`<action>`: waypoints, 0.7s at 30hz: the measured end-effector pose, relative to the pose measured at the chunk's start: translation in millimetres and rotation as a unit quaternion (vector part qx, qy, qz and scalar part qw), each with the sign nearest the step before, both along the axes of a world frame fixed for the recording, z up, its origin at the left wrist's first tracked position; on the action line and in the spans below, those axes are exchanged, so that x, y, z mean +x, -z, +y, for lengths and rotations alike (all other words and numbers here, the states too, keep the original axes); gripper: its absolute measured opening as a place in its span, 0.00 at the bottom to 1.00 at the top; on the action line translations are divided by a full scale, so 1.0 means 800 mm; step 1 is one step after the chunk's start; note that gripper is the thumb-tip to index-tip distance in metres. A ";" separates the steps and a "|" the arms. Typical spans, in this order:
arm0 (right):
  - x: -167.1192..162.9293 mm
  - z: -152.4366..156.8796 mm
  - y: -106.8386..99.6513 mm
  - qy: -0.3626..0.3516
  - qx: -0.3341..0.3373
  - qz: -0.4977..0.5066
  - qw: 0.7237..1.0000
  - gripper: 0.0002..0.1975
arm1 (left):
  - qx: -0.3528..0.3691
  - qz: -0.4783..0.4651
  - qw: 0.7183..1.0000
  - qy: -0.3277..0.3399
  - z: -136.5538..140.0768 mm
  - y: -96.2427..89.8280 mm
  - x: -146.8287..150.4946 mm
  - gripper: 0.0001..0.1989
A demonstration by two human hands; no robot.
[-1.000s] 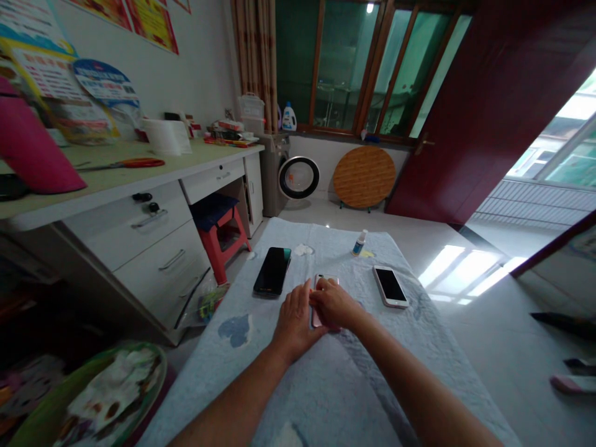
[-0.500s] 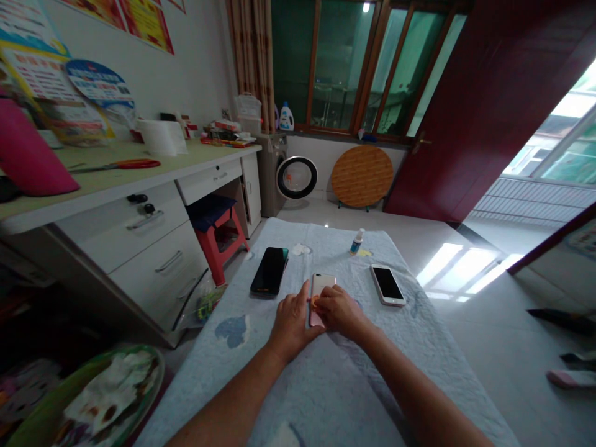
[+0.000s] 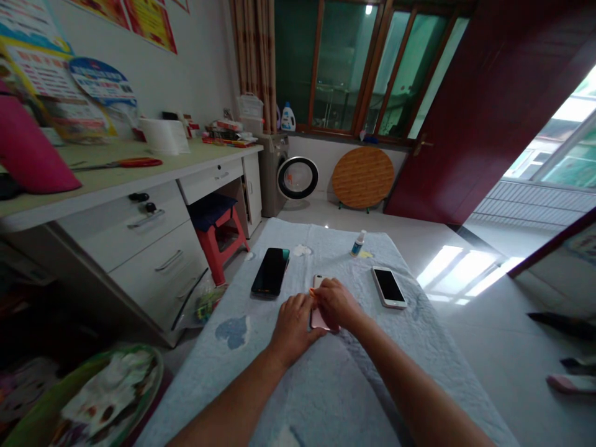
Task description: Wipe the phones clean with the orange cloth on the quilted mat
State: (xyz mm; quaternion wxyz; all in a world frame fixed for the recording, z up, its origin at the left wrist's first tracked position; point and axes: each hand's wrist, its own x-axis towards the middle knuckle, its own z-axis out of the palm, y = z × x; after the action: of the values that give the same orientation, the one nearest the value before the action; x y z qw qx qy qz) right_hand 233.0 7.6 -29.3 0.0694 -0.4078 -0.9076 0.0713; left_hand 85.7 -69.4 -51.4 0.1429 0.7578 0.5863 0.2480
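A pink phone [image 3: 321, 321] lies back up on the cloth-covered table [image 3: 261, 385]. My left hand [image 3: 291, 326] grips its left and near edges, with the thumb at the bottom end. Pinched in my right hand [image 3: 336, 303] is a small orange cloth [image 3: 312, 292], pressed on the phone's back near its upper part. Much of the phone is hidden under that hand. To the left rests a black phone [image 3: 270, 272], to the right a white phone [image 3: 389, 287] with a dark screen. A small spray bottle [image 3: 358, 243] stands upright behind them.
At left are a white desk [image 3: 153, 233] and a red stool [image 3: 212, 248]. A washing machine [image 3: 272, 174] has its round door open. A round wooden tabletop [image 3: 363, 177] leans on the far wall. A bin [image 3: 161, 372] with used tissues stands at lower left.
My right hand has slid the orange cloth up along the phone's back. The left fingers have bent in closer to the phone. The other phones and the bottle stay put.
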 end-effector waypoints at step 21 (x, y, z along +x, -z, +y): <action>-0.003 0.072 0.006 0.103 0.029 -0.086 0.991 0.16 | 0.019 0.039 0.999 0.020 -0.004 -0.005 0.003 0.19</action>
State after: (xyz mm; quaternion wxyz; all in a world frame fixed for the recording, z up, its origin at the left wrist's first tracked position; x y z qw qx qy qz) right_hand 230.7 65.5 -34.3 0.0096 -0.5014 -0.8652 0.0023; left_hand 87.8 -73.0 -47.5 0.1102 0.7809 0.5716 0.2265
